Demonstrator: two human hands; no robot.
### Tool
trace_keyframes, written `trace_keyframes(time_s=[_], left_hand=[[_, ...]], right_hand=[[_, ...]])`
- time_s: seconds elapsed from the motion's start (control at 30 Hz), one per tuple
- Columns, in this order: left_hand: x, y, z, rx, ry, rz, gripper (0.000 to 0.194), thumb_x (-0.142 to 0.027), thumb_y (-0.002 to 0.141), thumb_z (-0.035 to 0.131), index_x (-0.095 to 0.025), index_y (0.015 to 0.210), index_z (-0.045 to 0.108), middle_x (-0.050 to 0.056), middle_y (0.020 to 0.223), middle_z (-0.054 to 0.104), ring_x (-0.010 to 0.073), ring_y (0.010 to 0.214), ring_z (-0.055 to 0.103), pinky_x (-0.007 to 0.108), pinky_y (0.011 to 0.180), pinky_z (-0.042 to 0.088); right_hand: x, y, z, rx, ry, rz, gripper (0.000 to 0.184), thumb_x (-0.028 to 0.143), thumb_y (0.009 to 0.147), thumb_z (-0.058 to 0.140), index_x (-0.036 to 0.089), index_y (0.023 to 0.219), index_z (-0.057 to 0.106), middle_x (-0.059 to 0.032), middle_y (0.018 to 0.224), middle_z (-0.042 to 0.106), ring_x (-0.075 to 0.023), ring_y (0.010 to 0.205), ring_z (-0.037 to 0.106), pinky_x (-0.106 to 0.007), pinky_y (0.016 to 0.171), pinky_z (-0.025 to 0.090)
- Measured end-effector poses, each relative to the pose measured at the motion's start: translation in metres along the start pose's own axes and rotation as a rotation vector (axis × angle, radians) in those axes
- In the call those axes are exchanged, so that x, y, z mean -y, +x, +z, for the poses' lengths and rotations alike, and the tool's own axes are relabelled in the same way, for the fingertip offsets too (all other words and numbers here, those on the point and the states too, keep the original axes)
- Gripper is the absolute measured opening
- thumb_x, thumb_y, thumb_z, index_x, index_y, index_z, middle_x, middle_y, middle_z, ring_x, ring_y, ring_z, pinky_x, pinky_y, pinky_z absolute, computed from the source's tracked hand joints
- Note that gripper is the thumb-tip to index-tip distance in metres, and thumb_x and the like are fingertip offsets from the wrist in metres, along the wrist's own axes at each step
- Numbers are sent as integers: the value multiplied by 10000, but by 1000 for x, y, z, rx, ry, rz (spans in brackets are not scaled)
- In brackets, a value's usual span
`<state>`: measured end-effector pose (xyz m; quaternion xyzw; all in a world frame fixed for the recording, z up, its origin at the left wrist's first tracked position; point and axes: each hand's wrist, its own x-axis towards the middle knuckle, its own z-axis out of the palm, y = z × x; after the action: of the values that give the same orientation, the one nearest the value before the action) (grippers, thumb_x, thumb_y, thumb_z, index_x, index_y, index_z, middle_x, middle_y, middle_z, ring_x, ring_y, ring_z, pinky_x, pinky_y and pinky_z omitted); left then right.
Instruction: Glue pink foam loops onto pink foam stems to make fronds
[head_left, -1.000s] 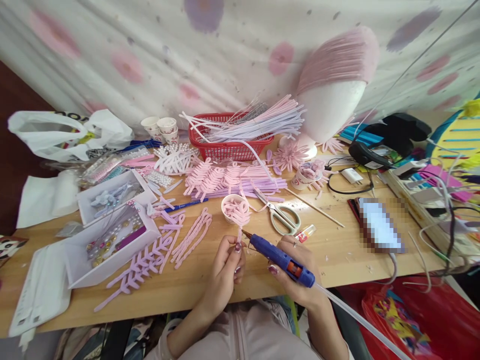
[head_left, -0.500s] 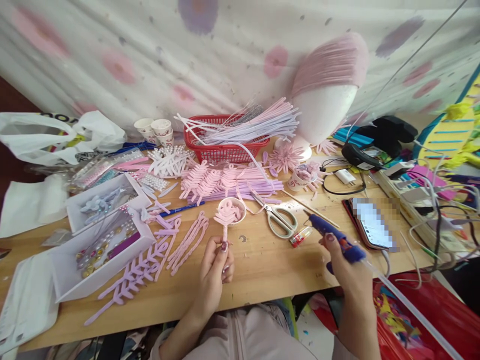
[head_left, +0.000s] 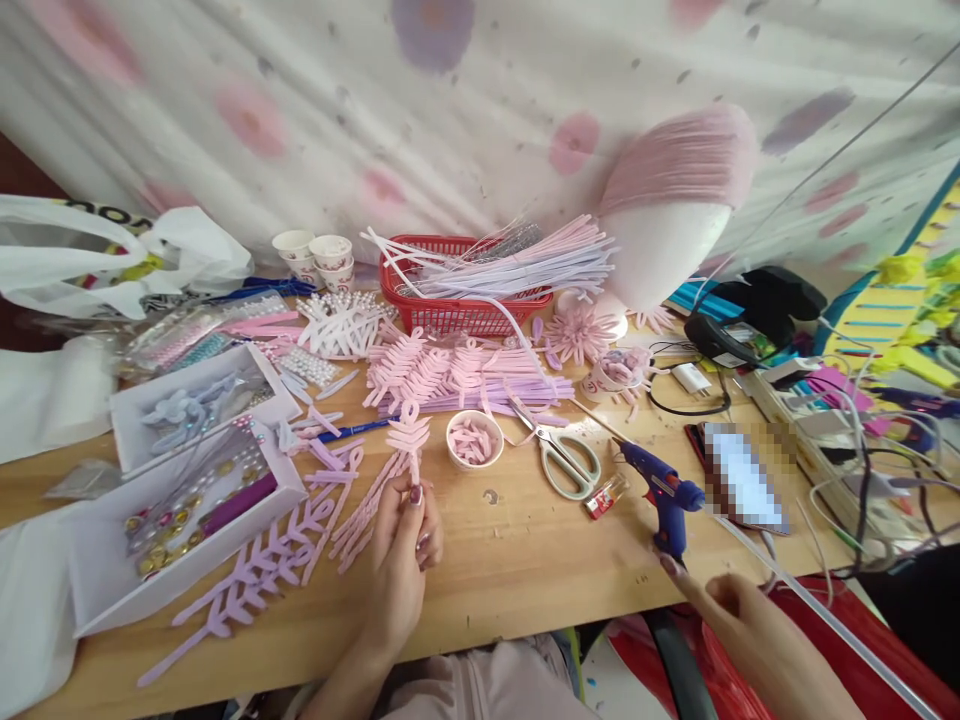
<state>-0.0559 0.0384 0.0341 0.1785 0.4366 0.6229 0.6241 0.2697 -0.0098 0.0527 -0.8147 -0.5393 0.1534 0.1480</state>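
My left hand (head_left: 409,530) is closed, pinching the stem of a pink pipe-cleaner leaf sprig (head_left: 407,432), which points upright with a small loop at its tip. Just right of it stands a paper cup (head_left: 475,462) holding short pink pipe-cleaner pieces. On the right, a blue glue gun (head_left: 667,492) rests on the table, a long clear glue stick trailing from its back. My right hand (head_left: 750,620) is off the gun's grip, with a fingertip close to the bottom of the handle. Its fingers are apart and hold nothing.
Scissors (head_left: 566,460) and a lighter (head_left: 604,497) lie mid-table. A phone (head_left: 742,475) and power strip (head_left: 810,450) are at right. Behind are a red basket (head_left: 465,315) of pipe cleaners and a white head form (head_left: 660,240). White boxes (head_left: 180,560) and purple sprigs (head_left: 247,585) lie left.
My right hand has let go of the glue gun, now on the table, and drawn back toward me. My left hand has moved the pink sprig left, away from the cup.
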Motion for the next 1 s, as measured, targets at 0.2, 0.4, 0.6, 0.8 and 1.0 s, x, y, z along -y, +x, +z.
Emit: trace_keyframes(time_s=[0.2, 0.4, 0.6, 0.8, 1.0], left_hand=[[0, -3, 1, -23, -3, -60, 403, -533, 753, 774, -199, 851, 570, -109, 551, 370, 32, 426, 253, 148, 400, 214], [-8, -8, -3, -38, -22, 49, 346, -503, 813, 729, -198, 827, 566, -103, 539, 365, 40, 419, 251, 154, 393, 213], [-15, -9, -11, -38, -41, 111, 346, -490, 846, 703, -196, 768, 537, -99, 532, 356, 43, 419, 247, 161, 392, 216], [-16, -6, -14, -20, -23, 83, 357, -513, 833, 710, -204, 826, 532, -104, 527, 359, 45, 424, 246, 162, 400, 209], [-15, -4, -12, 16, -29, 37, 361, -503, 851, 685, -206, 800, 485, -99, 573, 396, 35, 421, 256, 168, 406, 213]], right_hand=[[93, -10, -1, 251, 292, -431, 322, 448, 931, 547, 222, 702, 569, -12, 666, 611, -175, 629, 590, -274, 598, 484], [207, 37, 39, -49, 82, -890, 180, 152, 935, 564, 223, 1039, 692, -100, 1056, 648, -275, 990, 552, -420, 879, 446], [232, 54, 60, 41, -114, -944, 186, 114, 906, 610, 224, 889, 759, -120, 989, 667, -277, 913, 518, -419, 842, 405], [229, 54, 61, 7, 31, -906, 217, 111, 899, 573, 235, 907, 751, -101, 1007, 668, -267, 939, 534, -443, 871, 383], [214, 48, 61, 70, 514, -681, 83, 210, 919, 518, 213, 936, 599, -45, 901, 660, -204, 831, 605, -346, 752, 463]])
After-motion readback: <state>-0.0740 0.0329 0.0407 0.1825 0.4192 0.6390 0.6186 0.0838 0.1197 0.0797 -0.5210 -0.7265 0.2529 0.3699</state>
